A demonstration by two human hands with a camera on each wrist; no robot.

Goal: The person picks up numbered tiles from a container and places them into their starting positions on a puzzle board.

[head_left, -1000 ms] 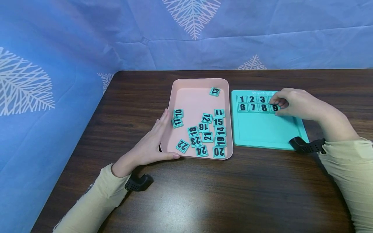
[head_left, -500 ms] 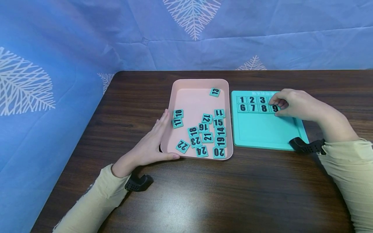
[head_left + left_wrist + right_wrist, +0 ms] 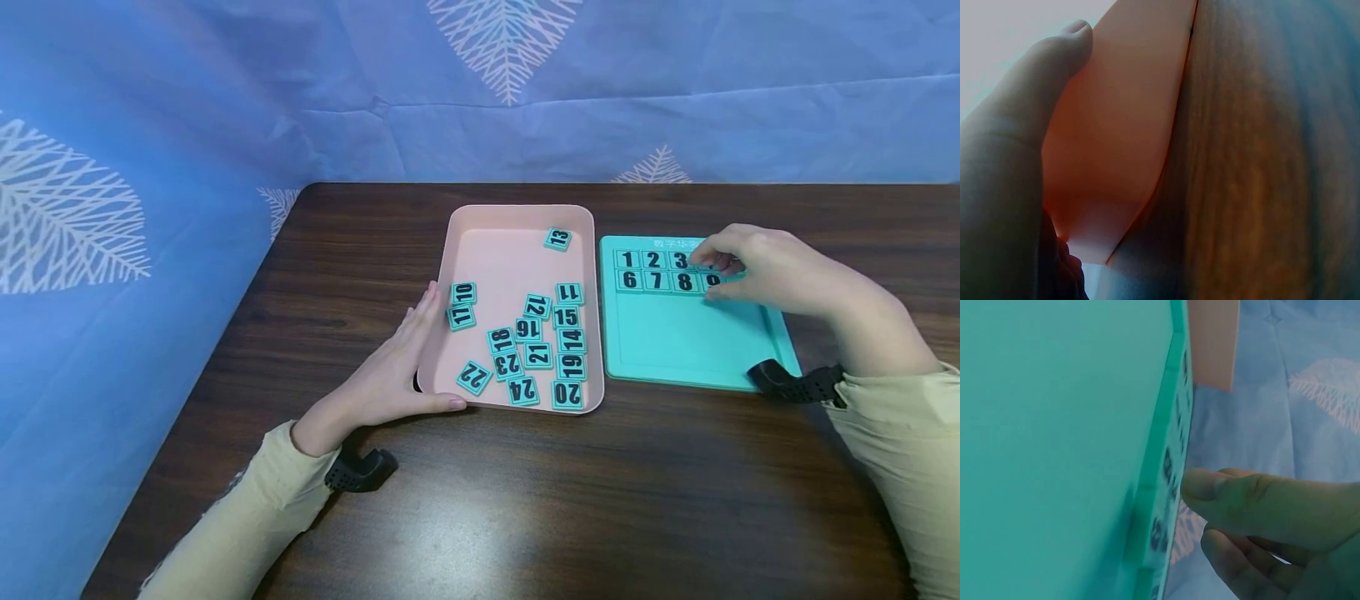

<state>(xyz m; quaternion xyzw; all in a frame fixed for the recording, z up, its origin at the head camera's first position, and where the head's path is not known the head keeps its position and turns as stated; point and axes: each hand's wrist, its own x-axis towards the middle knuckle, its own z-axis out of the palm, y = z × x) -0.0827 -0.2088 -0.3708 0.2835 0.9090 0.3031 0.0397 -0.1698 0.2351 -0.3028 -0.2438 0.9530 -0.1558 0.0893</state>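
My left hand rests at the near left corner of a pink tray, fingers straight along its side and thumb at the front edge. Numbered turquoise tiles lie loose in the tray, among them tile 13 and tile 20. To the right is a turquoise number puzzle board with two rows of tiles at its top. My right hand hovers over the right end of those rows, partly covering tile 9. In the right wrist view the thumb is bent near the tiles, with nothing visible between the fingers.
The tray and board lie side by side on a dark wooden table. A blue cloth with white leaf patterns hangs behind and to the left. A black wrist strap sits close to the board's lower right corner.
My right hand has lifted slightly off tile 9, and its thumb now overlaps that tile. The left hand stays on the tray. The whole head view has shifted slightly.
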